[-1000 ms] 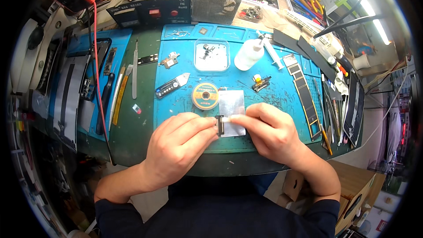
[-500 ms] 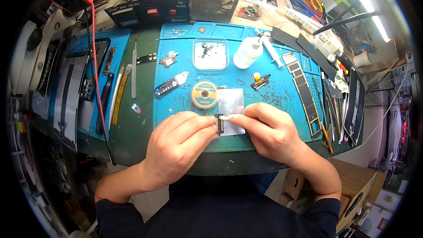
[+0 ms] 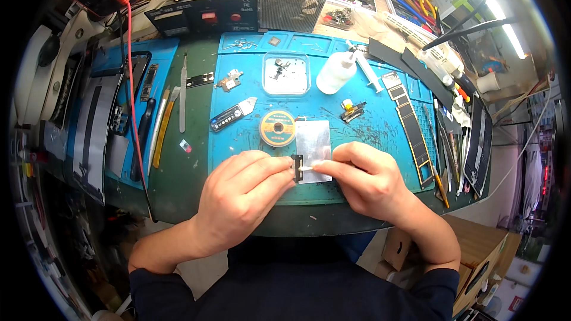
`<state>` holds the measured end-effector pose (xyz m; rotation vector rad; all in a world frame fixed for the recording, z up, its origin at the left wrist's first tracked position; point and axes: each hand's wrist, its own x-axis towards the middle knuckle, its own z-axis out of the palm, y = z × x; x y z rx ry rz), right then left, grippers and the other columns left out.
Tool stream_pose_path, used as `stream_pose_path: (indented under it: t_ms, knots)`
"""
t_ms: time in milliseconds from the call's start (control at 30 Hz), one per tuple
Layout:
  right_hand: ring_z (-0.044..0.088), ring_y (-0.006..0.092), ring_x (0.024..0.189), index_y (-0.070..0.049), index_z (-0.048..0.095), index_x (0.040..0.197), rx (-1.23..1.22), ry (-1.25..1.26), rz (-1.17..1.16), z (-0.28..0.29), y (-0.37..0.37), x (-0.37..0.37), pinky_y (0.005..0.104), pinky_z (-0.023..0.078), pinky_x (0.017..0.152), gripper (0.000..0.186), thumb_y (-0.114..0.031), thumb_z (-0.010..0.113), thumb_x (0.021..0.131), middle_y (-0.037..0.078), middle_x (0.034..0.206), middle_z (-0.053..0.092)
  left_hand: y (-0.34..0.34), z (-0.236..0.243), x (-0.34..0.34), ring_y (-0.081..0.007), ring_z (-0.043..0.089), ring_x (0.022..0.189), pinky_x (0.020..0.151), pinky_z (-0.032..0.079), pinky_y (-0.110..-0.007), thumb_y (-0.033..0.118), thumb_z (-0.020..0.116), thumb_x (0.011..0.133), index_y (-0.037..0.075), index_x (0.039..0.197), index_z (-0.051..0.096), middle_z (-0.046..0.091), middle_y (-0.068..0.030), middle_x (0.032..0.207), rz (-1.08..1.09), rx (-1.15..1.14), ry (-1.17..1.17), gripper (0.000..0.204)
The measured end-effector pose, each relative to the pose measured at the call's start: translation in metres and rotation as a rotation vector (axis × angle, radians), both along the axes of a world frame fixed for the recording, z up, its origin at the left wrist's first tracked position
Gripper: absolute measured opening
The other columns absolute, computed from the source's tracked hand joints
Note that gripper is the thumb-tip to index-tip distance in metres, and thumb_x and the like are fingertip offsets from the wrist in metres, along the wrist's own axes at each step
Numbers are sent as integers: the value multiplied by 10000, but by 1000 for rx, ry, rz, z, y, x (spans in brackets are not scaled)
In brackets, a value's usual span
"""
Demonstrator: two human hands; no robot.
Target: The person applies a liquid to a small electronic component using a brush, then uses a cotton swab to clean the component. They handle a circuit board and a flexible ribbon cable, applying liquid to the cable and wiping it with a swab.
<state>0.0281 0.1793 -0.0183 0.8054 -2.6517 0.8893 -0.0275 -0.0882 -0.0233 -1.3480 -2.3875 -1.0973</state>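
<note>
Now | left hand (image 3: 238,199) pinches upright black part (image 3: 297,168) | right hand (image 3: 369,181) pinches sideways white swab (image 3: 309,167)

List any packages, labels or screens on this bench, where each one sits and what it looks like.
Black control box: far edge of bench, left of centre; rectangular, red buttons, small printed label.
White squeeze bottle: on blue mat, far right of centre; rounded, nozzle top.
Solder wick spool: mat centre, beyond left hand and right hand; round, yellow label.
Clear lidded box: above spool; square, small parts inside.
</note>
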Motion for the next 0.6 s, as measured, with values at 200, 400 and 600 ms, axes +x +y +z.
stream_pose_path:
  t_ms: [200, 400, 600]
  knots:
    - [752, 304, 878, 0, 801, 1185, -12, 11, 35, -2, 0, 2, 401, 625, 735, 410, 44, 780, 778, 124, 1060, 714, 0, 0, 0, -311, 766, 966, 816, 619, -408, -5, 919, 791, -7, 1063, 811, 817, -122, 1124, 3, 0, 8, 293]
    - [744, 286, 835, 13, 793, 1192, 27, 69, 29, -2, -4, 5, 392, 615, 698, 395, 55, 767, 800, 116, 1038, 694, 0, -1, 0, -309, 766, 967, 813, 618, -407, -2, 919, 793, -8, 1064, 811, 817, -120, 1125, 3, -1, 11, 292]
    - [746, 281, 831, 18, 788, 1219, 6, 94, -46, -5, -6, 2, 389, 617, 694, 415, 47, 768, 806, 112, 1023, 693, 0, 0, 0, -310, 766, 968, 813, 620, -407, -1, 919, 793, -13, 1064, 809, 817, -125, 1125, -3, 0, 10, 292]
